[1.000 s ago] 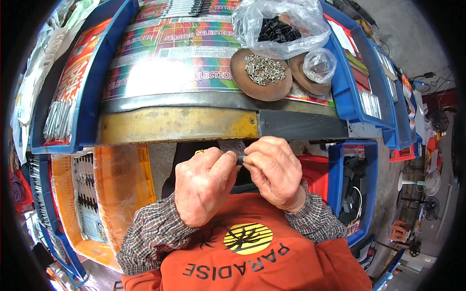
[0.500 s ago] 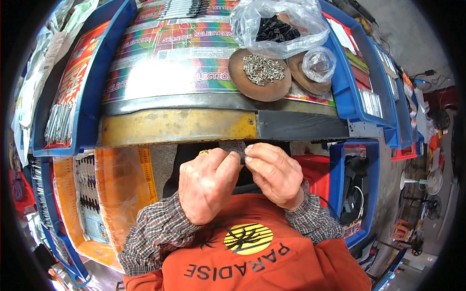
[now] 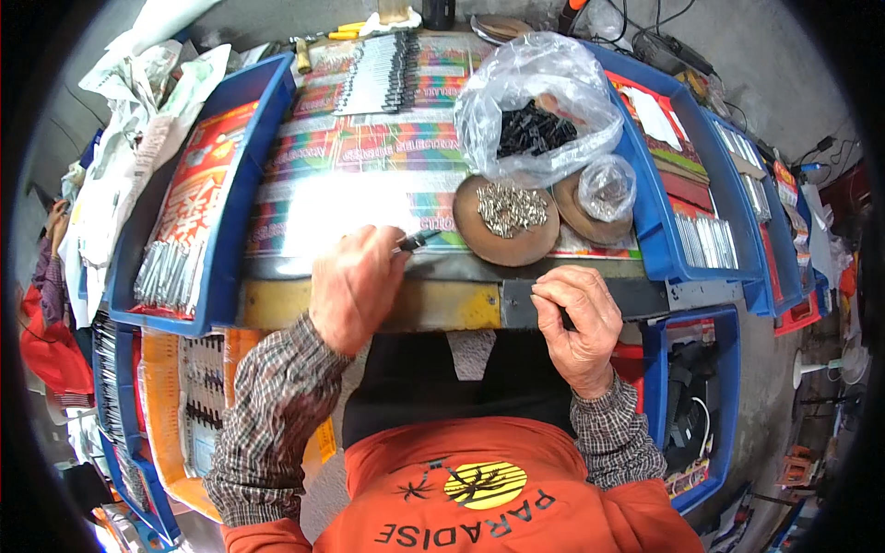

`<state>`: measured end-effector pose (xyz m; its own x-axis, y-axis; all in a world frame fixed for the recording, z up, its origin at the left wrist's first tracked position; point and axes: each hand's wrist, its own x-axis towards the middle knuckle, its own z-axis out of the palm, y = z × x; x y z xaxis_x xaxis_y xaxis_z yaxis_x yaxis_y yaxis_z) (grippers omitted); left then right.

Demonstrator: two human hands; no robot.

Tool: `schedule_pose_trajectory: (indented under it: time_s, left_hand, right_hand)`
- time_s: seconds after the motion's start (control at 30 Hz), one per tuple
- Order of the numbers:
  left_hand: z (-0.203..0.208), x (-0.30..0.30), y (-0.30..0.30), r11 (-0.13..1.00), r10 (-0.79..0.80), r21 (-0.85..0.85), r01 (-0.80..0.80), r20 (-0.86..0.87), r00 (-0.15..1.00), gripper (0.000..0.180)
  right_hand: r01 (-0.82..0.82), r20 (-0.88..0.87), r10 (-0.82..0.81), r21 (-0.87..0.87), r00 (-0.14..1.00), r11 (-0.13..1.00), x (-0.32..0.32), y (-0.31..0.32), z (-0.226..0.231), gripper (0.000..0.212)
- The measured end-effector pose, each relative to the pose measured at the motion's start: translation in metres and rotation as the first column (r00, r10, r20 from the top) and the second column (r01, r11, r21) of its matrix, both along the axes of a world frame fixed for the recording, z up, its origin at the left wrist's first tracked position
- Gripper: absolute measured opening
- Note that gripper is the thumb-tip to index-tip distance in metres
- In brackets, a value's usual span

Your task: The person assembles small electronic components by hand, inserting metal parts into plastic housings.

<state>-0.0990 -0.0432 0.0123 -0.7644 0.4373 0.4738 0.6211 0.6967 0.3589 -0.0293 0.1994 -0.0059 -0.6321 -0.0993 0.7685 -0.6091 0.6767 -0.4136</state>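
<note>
My left hand (image 3: 355, 288) is closed over the near edge of the table, gripping a thin black piece (image 3: 419, 240) whose tip pokes out past the fingers toward the right. The rest of that piece is hidden in the palm. To its right, my right hand (image 3: 583, 327) is raised at the dark part of the table edge, thumb and fingertips pressed together; whatever may be between them is too small to see. Small metal pins (image 3: 510, 210) lie heaped on a round brown dish (image 3: 498, 251) just beyond the right hand. A clear plastic bag (image 3: 590, 138) behind it holds black plastic parts (image 3: 535, 127).
Slim silver rods with black ends (image 3: 379, 74) lie in a row at the far left of the table. Blue trays with metal rods flank the table at left (image 3: 267, 120) and right (image 3: 650, 226). An orange crate (image 3: 166, 424) stands below left, a blue bin (image 3: 728, 369) below right.
My hands were together above my lap and have come apart. The left moved up and left over the table edge with the black piece; the right moved right. The view now takes in more tabletop.
</note>
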Motion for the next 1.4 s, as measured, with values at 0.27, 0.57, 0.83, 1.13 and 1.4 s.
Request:
schedule_pose_trajectory:
  time_s: [0.27,0.57,0.83,1.13,1.4]
  left_hand:
    - [-0.013,-0.111,-0.022,0.980,0.163,-0.103,-0.172,-0.088,0.983,0.015]
    - [-0.024,-0.170,-0.017,0.968,0.191,-0.133,-0.212,-0.158,0.969,0.015]
    - [-0.031,-0.190,-0.014,0.974,0.156,-0.133,-0.184,-0.197,0.968,0.019]
    - [-0.034,-0.200,-0.012,0.979,0.146,-0.106,-0.173,-0.226,0.963,0.017]
    - [-0.036,-0.196,-0.013,0.976,0.176,-0.081,-0.204,-0.267,0.948,0.019]
  right_hand:
    - [0.005,0.059,-0.002,-0.044,0.998,0.999,-0.003,0.003,-0.009,0.018]
    - [-0.018,0.061,0.016,0.017,0.998,1.000,-0.003,0.002,-0.012,0.022]
    - [-0.008,0.064,0.003,0.067,0.998,0.998,-0.003,0.001,-0.013,0.023]
    - [0.010,0.046,-0.015,0.096,0.999,0.995,-0.003,-0.001,-0.012,0.023]
    - [0.033,0.061,-0.039,0.104,0.997,0.994,-0.004,-0.003,-0.011,0.019]
